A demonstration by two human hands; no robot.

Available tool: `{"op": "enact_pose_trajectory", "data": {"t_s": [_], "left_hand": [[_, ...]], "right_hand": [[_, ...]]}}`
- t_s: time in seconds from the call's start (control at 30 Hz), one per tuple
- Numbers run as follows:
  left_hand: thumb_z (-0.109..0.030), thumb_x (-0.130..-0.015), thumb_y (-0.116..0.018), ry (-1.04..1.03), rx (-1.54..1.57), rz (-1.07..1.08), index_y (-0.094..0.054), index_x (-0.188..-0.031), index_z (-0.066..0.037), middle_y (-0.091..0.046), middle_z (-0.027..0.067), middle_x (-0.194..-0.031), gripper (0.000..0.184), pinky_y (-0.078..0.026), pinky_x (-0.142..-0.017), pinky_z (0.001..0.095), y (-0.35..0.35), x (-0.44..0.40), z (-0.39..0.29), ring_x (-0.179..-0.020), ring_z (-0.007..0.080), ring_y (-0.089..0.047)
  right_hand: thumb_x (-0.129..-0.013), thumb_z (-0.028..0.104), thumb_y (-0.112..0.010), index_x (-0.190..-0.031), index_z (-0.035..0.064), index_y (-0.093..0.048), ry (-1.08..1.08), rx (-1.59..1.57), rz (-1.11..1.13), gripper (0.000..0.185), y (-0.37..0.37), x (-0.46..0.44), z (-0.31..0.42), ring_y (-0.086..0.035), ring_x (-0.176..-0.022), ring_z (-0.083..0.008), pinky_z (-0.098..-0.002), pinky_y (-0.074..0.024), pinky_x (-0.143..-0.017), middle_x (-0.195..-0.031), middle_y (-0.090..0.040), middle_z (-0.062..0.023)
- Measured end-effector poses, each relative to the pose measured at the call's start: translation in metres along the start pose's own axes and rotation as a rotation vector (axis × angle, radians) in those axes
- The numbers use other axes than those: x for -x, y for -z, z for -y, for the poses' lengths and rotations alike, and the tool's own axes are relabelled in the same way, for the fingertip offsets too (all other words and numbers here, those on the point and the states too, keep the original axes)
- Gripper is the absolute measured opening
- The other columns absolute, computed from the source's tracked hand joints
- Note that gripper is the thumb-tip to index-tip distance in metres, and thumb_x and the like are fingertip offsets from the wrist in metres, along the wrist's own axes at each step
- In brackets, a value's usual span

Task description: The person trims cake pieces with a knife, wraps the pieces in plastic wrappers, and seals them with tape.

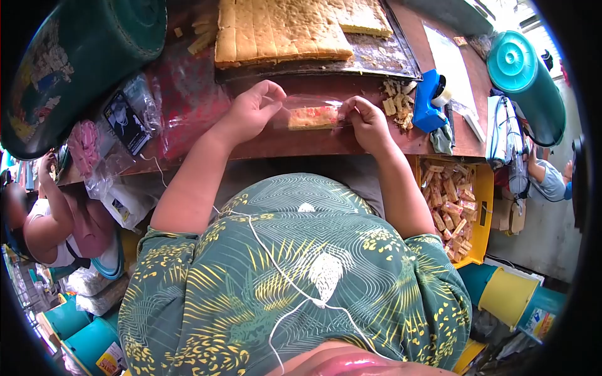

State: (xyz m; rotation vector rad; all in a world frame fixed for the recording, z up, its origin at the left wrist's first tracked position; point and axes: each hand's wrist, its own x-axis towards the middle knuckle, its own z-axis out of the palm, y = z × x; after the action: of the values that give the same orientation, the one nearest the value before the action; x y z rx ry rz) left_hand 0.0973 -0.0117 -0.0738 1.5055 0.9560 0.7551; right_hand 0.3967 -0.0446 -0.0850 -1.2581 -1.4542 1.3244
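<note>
A clear wrapper with red print (326, 113) surrounds a rectangular piece of cake (307, 119) above the near edge of the brown table (263, 145). My left hand (257, 109) is at the left end of the wrapper, its thumb and fingers curled together; what they pinch is too small to make out. At the right end, my right hand (365, 119) pinches the wrapper between thumb and fingers. Beyond both hands, a large sliced cake (282, 31) lies on a dark metal tray (392, 62).
Cake scraps (398, 103) lie beside a blue tape dispenser (429, 103). A yellow crate (480, 213) holds several wrapped pieces at the lower right. Green containers (94, 62) (530, 88) flank the table. A phone-like card (125, 122) lies left. Another person (53, 219) sits at the left.
</note>
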Motion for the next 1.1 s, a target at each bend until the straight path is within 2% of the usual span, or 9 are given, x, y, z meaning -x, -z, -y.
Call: {"op": "enact_pose_trajectory", "data": {"t_s": [0.1, 0.2, 0.4, 0.5, 0.6, 0.7, 0.8, 1.0, 1.1], "left_hand": [[-0.007, -0.104, -0.056, 0.015, 0.064, -0.031, -0.055, -0.119, -0.008, -0.070, 0.0046, -0.099, 0.015, -0.052, -0.088, 0.0263, -0.005, 0.004, -0.005, -0.098, 0.0117, -0.069], [-0.008, -0.104, -0.056, -0.071, -0.013, -0.072, -0.054, -0.126, -0.007, -0.070, 0.0042, -0.097, 0.022, -0.052, -0.088, 0.0262, -0.009, 0.006, -0.004, -0.096, 0.0105, -0.068], [-0.009, -0.102, -0.061, -0.076, -0.235, -0.079, -0.051, -0.130, -0.005, -0.068, 0.0026, -0.092, 0.030, -0.052, -0.085, 0.0276, -0.013, 0.020, -0.023, -0.090, 0.0090, -0.065], [-0.007, -0.101, -0.061, 0.054, -0.245, -0.056, -0.050, -0.130, -0.006, -0.066, 0.0019, -0.091, 0.031, -0.053, -0.084, 0.0279, -0.014, 0.020, -0.027, -0.090, 0.0101, -0.065], [-0.004, -0.101, -0.057, 0.011, -0.130, -0.098, -0.055, -0.122, -0.004, -0.067, 0.0035, -0.093, 0.021, -0.053, -0.086, 0.0283, -0.010, 0.013, -0.003, -0.094, 0.0103, -0.064], [-0.003, -0.102, -0.052, -0.079, -0.034, 0.117, -0.062, -0.115, -0.002, -0.069, 0.0055, -0.098, 0.017, -0.052, -0.091, 0.0287, 0.005, 0.004, 0.021, -0.098, 0.0104, -0.064], [-0.003, -0.101, -0.052, 0.064, 0.133, 0.127, -0.068, -0.116, 0.001, -0.070, 0.0060, -0.103, 0.023, -0.051, -0.095, 0.0288, 0.000, 0.010, -0.002, -0.101, 0.0109, -0.063], [-0.014, -0.096, -0.069, 0.130, 0.010, -0.061, -0.070, -0.125, 0.000, -0.072, 0.0051, -0.104, 0.033, -0.051, -0.094, 0.0285, -0.018, 0.016, -0.024, -0.098, 0.0110, -0.064], [-0.022, -0.091, -0.075, -0.051, -0.397, -0.167, -0.076, -0.111, -0.004, -0.071, 0.0054, -0.093, 0.027, -0.051, -0.093, 0.0334, -0.015, 0.017, -0.024, -0.095, 0.0161, -0.064]], "right_hand": [[-0.097, -0.005, -0.062, -0.138, 0.0089, -0.055, 0.234, -0.049, -0.071, 0.044, -0.014, 0.006, 0.011, -0.064, -0.084, -0.0072, -0.0234, -0.0535, -0.075, -0.091, -0.064, -0.0013], [-0.091, -0.003, -0.074, -0.152, 0.0127, -0.046, 0.186, 0.035, -0.004, 0.069, -0.013, 0.011, 0.016, -0.061, -0.082, -0.0043, -0.0221, -0.0520, -0.074, -0.090, -0.064, 0.0015], [-0.086, 0.000, -0.081, -0.155, 0.0131, -0.042, 0.162, 0.167, -0.024, 0.080, -0.010, 0.006, 0.014, -0.058, -0.077, -0.0038, -0.0206, -0.0499, -0.071, -0.087, -0.066, 0.0014], [-0.088, -0.003, -0.076, -0.144, 0.0104, -0.050, 0.087, 0.189, -0.053, 0.063, -0.010, 0.005, 0.021, -0.059, -0.076, -0.0048, -0.0211, -0.0513, -0.072, -0.085, -0.065, 0.0003], [-0.094, -0.004, -0.067, -0.129, 0.0061, -0.054, 0.084, -0.104, -0.087, 0.038, -0.012, 0.002, 0.012, -0.062, -0.077, -0.0076, -0.0242, -0.0537, -0.076, -0.086, -0.066, -0.0021], [-0.099, -0.002, -0.059, -0.108, 0.0022, -0.057, 0.164, -0.020, -0.017, 0.010, -0.001, -0.004, -0.007, -0.065, -0.081, -0.0105, -0.0272, -0.0553, -0.079, -0.089, -0.069, -0.0041], [-0.101, 0.001, -0.058, -0.106, -0.0002, -0.064, 0.181, 0.058, 0.055, 0.008, 0.005, -0.005, -0.007, -0.066, -0.082, -0.0117, -0.0277, -0.0553, -0.080, -0.090, -0.069, -0.0034], [-0.092, 0.007, -0.077, -0.111, 0.0000, -0.072, 0.053, 0.271, -0.092, 0.022, -0.013, 0.009, 0.020, -0.060, -0.078, -0.0064, -0.0250, -0.0521, -0.073, -0.086, -0.067, 0.0012], [-0.084, 0.012, -0.084, -0.099, -0.0006, -0.075, 0.100, 0.319, -0.146, 0.022, -0.009, 0.010, 0.013, -0.058, -0.075, -0.0069, -0.0252, -0.0509, -0.069, -0.086, -0.066, -0.0010]]}}
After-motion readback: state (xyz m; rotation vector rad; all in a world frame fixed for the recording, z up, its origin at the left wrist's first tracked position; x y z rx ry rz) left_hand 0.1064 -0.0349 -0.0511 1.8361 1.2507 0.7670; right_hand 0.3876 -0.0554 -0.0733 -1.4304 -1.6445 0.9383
